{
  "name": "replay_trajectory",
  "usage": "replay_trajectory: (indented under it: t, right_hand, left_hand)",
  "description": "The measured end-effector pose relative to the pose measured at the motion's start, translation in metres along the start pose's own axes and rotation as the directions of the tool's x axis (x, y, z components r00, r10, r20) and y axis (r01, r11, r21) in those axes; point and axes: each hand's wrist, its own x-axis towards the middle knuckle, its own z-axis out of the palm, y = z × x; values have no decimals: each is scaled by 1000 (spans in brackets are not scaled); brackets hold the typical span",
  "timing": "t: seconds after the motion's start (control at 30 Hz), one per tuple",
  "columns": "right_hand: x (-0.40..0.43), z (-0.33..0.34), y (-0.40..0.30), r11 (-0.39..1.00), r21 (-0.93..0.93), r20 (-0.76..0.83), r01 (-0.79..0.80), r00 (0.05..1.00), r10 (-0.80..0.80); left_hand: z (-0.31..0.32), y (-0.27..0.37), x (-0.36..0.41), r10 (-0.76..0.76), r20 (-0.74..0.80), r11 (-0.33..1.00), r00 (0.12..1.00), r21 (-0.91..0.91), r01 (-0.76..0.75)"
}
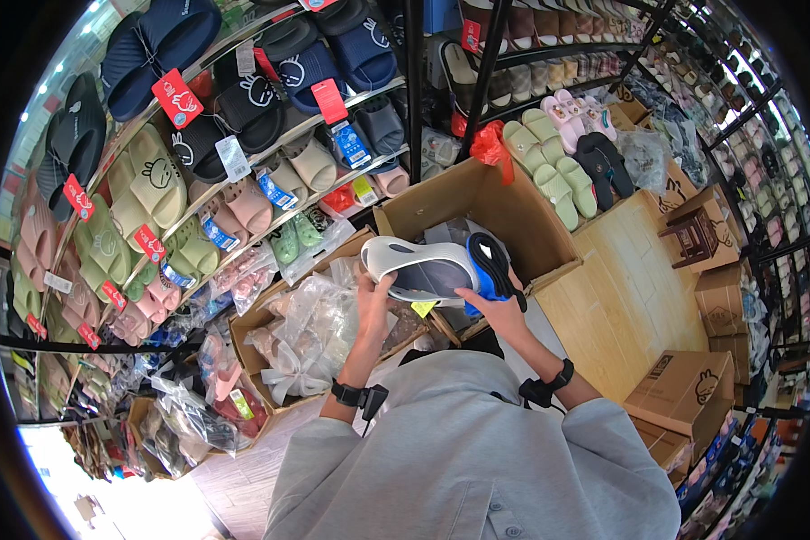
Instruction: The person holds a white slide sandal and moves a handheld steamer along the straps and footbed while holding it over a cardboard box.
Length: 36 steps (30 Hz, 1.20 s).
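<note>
A light grey slide slipper with a dark grey footbed (426, 277) is held level in front of my chest. My left hand (375, 300) grips its left end, thumb on top. At the other end, my right hand (503, 307) has its thumb on the slipper's rim. A bright blue and black item (489, 263), perhaps another slide, is pressed against the slipper in that same hand; its shape is partly hidden. Just beyond and below is an open cardboard carton (547, 246) with plastic-wrapped goods inside.
On the left, a second carton (246, 337) holds plastic bags (310, 324). Tiered racks of slides (250, 108) rise beyond it. Green slippers (557, 185) stand right of the open carton. Closed boxes (682, 388) are stacked on the wooden floor (621, 290) at right.
</note>
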Motion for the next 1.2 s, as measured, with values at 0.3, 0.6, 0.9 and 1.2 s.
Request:
replay_trajectory:
  t: [0.3, 0.6, 0.9, 1.2]
  right_hand:
    - [7, -3, -1, 999, -16, -61, -37, 998, 36]
    - [6, -8, 10, 934, 106, -196, -341, 914, 356]
    - [12, -13, 36, 815, 259, -291, -519, 763, 578]
    - [5, -17, 10, 878, 162, -179, -451, 861, 476]
  left_hand:
    - [5, 1, -3, -141, 61, 974, 988, 188, 127]
    - [0, -17, 3, -79, 115, 973, 990, 223, 51]
    - [0, 2, -7, -185, 405, 955, 895, 288, 67]
    - [8, 0, 6, -100, 331, 959, 938, 284, 3]
